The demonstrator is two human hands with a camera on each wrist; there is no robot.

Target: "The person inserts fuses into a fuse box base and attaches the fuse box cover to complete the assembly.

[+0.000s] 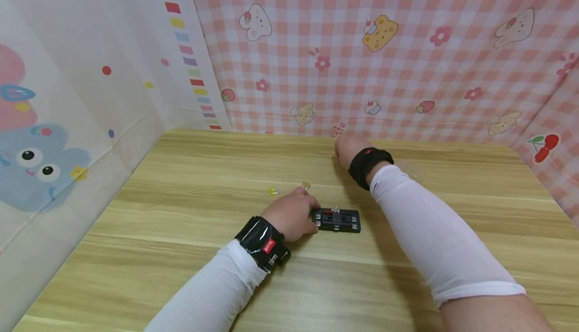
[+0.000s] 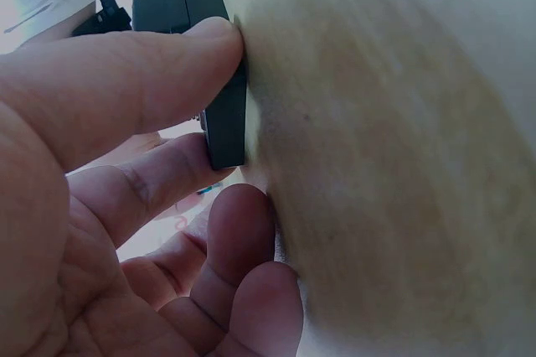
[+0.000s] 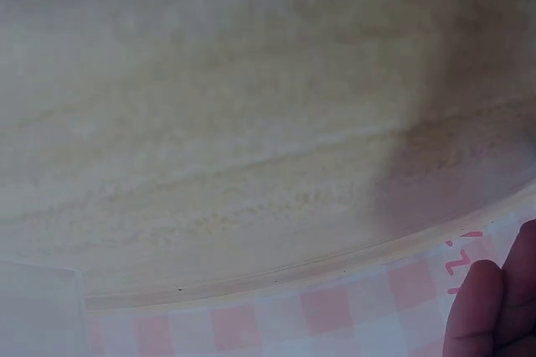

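Note:
My left hand (image 1: 291, 216) holds the left end of a black rectangular block (image 1: 346, 221) between thumb and forefinger, the block lying flat on the table. Small metal terminals sit near its corners, and a red strip and a small clear piece show along its far edge. In the left wrist view, the thumb (image 2: 167, 72) presses the side of the block (image 2: 228, 122) while the other fingers curl loosely below. My right hand (image 1: 350, 150) is at the back of the table near the wall, and its fingertips (image 3: 475, 307) show in the right wrist view with nothing visible in them.
A small yellow translucent piece (image 1: 273, 191) lies left of the block. Just beyond the left fingers is a small amber clear piece (image 1: 306, 185). Something thin and transparent (image 1: 411, 171) lies behind the right wrist. A pink checked cloth (image 1: 344, 80) hangs along the table's (image 1: 203, 171) back edge.

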